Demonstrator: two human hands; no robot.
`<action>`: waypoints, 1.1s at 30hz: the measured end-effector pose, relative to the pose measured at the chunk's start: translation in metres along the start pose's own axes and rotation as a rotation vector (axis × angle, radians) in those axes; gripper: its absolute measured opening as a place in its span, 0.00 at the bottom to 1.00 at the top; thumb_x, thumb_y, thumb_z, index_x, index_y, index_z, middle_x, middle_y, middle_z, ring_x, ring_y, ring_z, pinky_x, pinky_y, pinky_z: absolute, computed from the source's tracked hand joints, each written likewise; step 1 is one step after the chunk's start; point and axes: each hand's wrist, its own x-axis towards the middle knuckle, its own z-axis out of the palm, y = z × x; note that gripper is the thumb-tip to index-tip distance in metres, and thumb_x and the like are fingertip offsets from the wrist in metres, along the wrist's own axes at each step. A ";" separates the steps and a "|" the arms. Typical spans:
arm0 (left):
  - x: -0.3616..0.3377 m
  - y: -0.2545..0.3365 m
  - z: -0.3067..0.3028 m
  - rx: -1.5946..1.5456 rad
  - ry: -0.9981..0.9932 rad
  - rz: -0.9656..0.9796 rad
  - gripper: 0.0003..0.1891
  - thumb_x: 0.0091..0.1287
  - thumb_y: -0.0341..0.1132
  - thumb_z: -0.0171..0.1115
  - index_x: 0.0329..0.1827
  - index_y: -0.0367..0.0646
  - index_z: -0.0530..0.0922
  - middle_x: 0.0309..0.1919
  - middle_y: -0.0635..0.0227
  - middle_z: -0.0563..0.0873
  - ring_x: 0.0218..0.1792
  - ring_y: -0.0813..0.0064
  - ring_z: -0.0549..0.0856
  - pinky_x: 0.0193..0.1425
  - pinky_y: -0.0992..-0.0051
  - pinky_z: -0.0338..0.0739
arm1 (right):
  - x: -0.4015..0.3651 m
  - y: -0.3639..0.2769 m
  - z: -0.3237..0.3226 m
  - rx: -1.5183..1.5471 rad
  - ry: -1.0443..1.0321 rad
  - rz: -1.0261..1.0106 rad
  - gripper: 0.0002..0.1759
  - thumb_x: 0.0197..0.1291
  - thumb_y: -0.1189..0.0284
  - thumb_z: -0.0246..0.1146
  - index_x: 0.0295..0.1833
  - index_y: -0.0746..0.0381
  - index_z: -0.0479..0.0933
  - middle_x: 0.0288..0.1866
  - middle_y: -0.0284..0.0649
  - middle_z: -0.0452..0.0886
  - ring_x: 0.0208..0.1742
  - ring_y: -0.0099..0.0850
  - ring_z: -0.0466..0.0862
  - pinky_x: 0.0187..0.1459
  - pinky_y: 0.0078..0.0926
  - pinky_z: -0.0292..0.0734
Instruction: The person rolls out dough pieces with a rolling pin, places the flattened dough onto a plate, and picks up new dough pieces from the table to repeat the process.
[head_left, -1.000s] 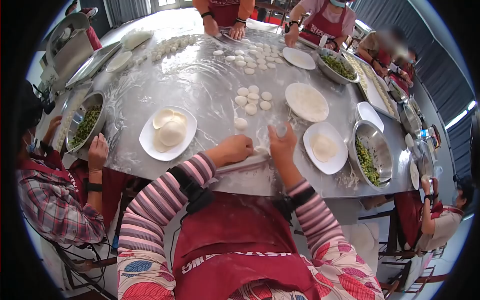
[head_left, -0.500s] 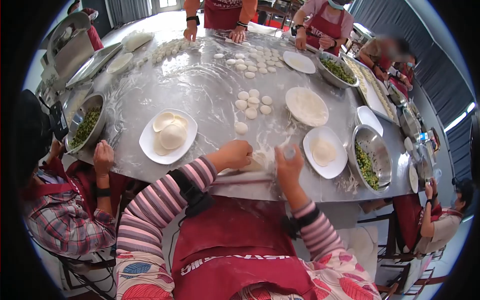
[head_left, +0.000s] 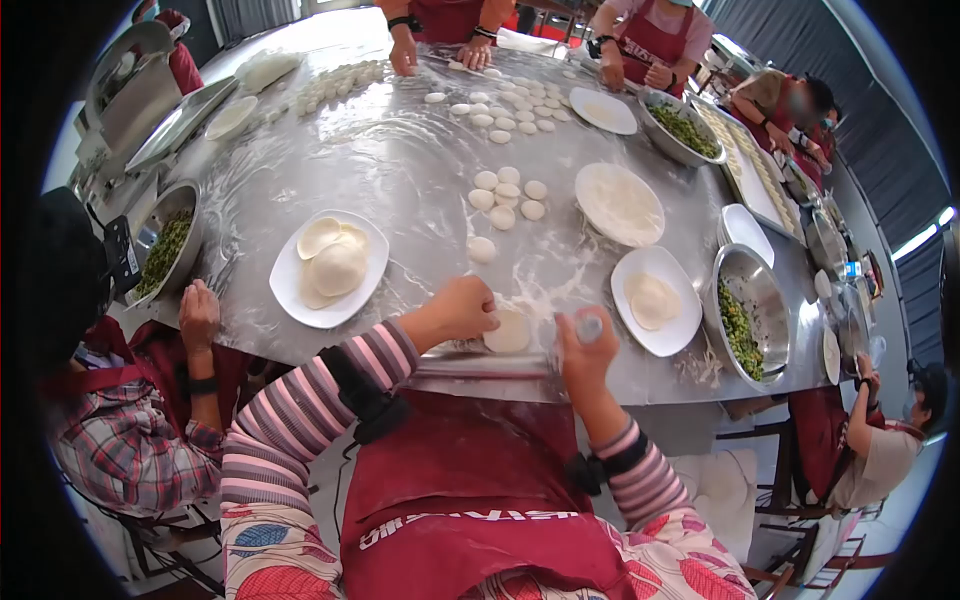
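At the table's near edge, my left hand [head_left: 462, 308] is closed, its fingertips pinching the rim of a flat, round dough wrapper [head_left: 508, 333]. The wrapper lies on the floured metal. Just to its right, my right hand [head_left: 587, 350] is curled around what looks like a rolling pin [head_left: 591, 325]; its pale rounded end shows at the fingers, and the rest is blurred or hidden by the hand. Beyond my hands sit several small dough rounds [head_left: 503, 217]. Rolled wrappers [head_left: 338, 268] fill a white plate [head_left: 287, 284] on the left, and another wrapper [head_left: 655, 302] lies on the right plate [head_left: 665, 341].
A steel bowl of green filling [head_left: 780, 300] stands to my right, another bowl [head_left: 195, 215] at left beside a seated person. A shallow flour dish [head_left: 620, 205] lies ahead. Across the table [head_left: 420, 190], other people's hands [head_left: 473, 52] work among more dough pieces [head_left: 520, 105].
The wrapper now shows flat between my hands, where before it was largely covered. My left hand has shifted slightly left; my right hand has moved a little right and nearer me.
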 end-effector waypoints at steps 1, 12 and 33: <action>0.002 0.008 0.002 0.005 -0.013 0.005 0.09 0.47 0.36 0.64 0.25 0.37 0.81 0.21 0.58 0.82 0.24 0.66 0.82 0.32 0.70 0.75 | 0.015 0.005 0.010 -0.066 0.031 -0.112 0.11 0.46 0.75 0.67 0.32 0.63 0.71 0.19 0.44 0.74 0.19 0.37 0.75 0.23 0.29 0.68; 0.005 0.004 0.000 -0.208 -0.097 -0.013 0.06 0.51 0.30 0.56 0.27 0.37 0.78 0.26 0.51 0.81 0.32 0.54 0.81 0.38 0.64 0.74 | -0.002 -0.007 -0.002 -0.087 0.041 -0.166 0.10 0.47 0.76 0.67 0.31 0.63 0.71 0.19 0.42 0.75 0.21 0.28 0.76 0.25 0.28 0.70; 0.008 0.014 0.007 0.067 0.113 0.074 0.09 0.54 0.30 0.52 0.32 0.33 0.76 0.30 0.48 0.81 0.36 0.52 0.80 0.42 0.62 0.72 | 0.052 0.003 0.045 -0.136 0.105 -0.262 0.12 0.48 0.73 0.66 0.35 0.66 0.70 0.23 0.52 0.76 0.26 0.51 0.77 0.27 0.38 0.70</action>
